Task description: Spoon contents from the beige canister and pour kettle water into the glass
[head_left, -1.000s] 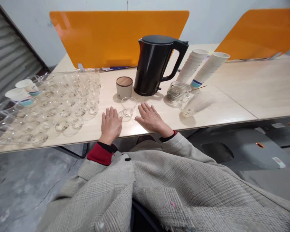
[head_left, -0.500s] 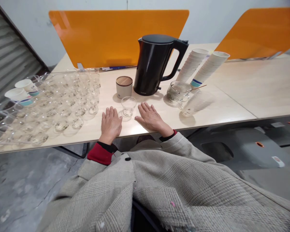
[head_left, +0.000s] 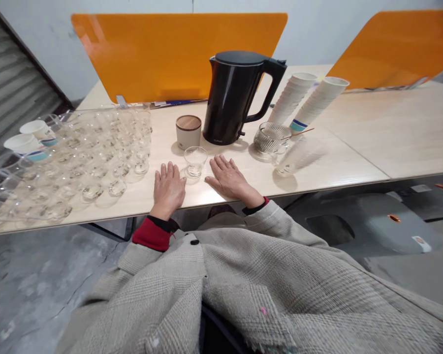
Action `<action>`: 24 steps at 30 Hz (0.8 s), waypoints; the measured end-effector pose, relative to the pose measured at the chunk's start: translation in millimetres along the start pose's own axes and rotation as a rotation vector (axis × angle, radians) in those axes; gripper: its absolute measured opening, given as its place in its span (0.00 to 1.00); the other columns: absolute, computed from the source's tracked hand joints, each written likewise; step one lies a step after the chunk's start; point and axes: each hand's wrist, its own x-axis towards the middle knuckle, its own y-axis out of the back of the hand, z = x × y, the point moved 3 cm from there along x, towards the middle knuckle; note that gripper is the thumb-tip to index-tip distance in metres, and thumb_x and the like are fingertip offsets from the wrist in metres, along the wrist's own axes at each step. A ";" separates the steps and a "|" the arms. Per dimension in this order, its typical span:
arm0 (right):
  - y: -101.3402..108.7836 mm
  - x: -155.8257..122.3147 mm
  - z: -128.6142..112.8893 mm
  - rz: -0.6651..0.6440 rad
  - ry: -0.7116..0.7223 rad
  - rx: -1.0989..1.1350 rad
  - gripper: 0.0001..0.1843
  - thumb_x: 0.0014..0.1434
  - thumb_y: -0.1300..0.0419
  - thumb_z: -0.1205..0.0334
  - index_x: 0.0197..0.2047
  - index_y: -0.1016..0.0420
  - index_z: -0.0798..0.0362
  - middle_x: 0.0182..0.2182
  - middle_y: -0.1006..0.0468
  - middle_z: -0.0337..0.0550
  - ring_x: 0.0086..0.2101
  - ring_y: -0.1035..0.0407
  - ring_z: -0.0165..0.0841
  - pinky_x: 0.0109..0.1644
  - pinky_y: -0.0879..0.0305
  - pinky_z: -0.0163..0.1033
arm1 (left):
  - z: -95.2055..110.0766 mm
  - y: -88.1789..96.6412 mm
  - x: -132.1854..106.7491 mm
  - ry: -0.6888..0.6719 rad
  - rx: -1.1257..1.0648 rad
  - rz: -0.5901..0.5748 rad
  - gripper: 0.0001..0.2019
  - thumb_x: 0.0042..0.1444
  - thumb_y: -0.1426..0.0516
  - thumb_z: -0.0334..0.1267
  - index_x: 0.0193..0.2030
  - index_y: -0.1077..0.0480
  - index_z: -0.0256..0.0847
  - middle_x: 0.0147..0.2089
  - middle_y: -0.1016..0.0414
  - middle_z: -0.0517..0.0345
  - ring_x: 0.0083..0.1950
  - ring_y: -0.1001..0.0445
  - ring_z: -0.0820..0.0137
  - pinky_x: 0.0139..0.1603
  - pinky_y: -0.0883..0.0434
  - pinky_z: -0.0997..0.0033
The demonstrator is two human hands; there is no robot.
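My left hand [head_left: 169, 187] lies flat and open on the light wooden table [head_left: 229, 194], holding nothing. Also flat on the tabletop, my right hand [head_left: 229, 178] has its fingers stretched out. A clear plastic cup [head_left: 195, 162] stands upright between the two hands, just ahead of them. Behind it sits a beige canister [head_left: 188, 133] with a wooden lid. The black electric kettle [head_left: 231, 98] rises behind and to the right, its handle turned right. Right of my right hand is a ribbed glass cup [head_left: 268, 137] with a thin stick in it.
Several clear cups [head_left: 107, 147] and paper cups [head_left: 25, 143] crowd the table's left side. Paper cup stacks [head_left: 295, 93] and a tilted stack of clear cups [head_left: 299, 156] stand at right. Orange dividers [head_left: 162, 54] line the back. Grey stools [head_left: 369, 221] are below the right edge.
The view has shifted very slightly. Both hands stay flat in the same places, and no object on the table has moved.
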 end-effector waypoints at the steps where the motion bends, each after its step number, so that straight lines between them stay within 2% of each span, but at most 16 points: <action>1: 0.0 0.0 0.1 0.000 0.002 0.000 0.43 0.78 0.54 0.42 0.83 0.48 0.64 0.82 0.53 0.66 0.81 0.59 0.56 0.83 0.60 0.67 | -0.1 -0.2 0.1 0.000 0.000 0.001 0.33 0.76 0.57 0.44 0.82 0.43 0.29 0.85 0.48 0.37 0.87 0.50 0.46 0.85 0.48 0.38; 5: -0.2 -0.9 0.2 -0.016 0.014 -0.002 0.39 0.79 0.54 0.42 0.84 0.47 0.52 0.83 0.54 0.62 0.81 0.61 0.57 0.83 0.62 0.66 | 0.7 1.1 -0.2 0.001 0.006 -0.010 0.33 0.76 0.57 0.44 0.82 0.44 0.28 0.85 0.49 0.37 0.87 0.51 0.45 0.85 0.48 0.38; 12: 0.0 -2.6 0.9 -0.009 0.035 0.014 0.35 0.79 0.55 0.41 0.83 0.43 0.40 0.84 0.53 0.51 0.81 0.61 0.58 0.82 0.61 0.68 | 1.5 1.9 -0.5 0.002 0.024 -0.018 0.33 0.76 0.58 0.43 0.82 0.44 0.27 0.86 0.49 0.37 0.87 0.51 0.45 0.85 0.49 0.39; 15: 0.9 -3.4 0.6 -0.014 0.040 0.007 0.35 0.79 0.55 0.41 0.83 0.43 0.41 0.84 0.53 0.50 0.81 0.61 0.59 0.82 0.61 0.69 | 1.8 2.8 -0.5 -0.003 0.025 -0.010 0.33 0.76 0.58 0.43 0.81 0.44 0.27 0.86 0.49 0.37 0.87 0.50 0.45 0.85 0.48 0.38; 24: 0.5 -1.1 -0.6 -0.024 0.026 -0.016 0.39 0.79 0.55 0.43 0.85 0.49 0.51 0.83 0.53 0.57 0.81 0.61 0.59 0.83 0.61 0.68 | 4.4 6.6 -1.7 -0.002 0.042 -0.026 0.33 0.77 0.59 0.43 0.81 0.45 0.25 0.86 0.49 0.36 0.86 0.50 0.43 0.85 0.48 0.38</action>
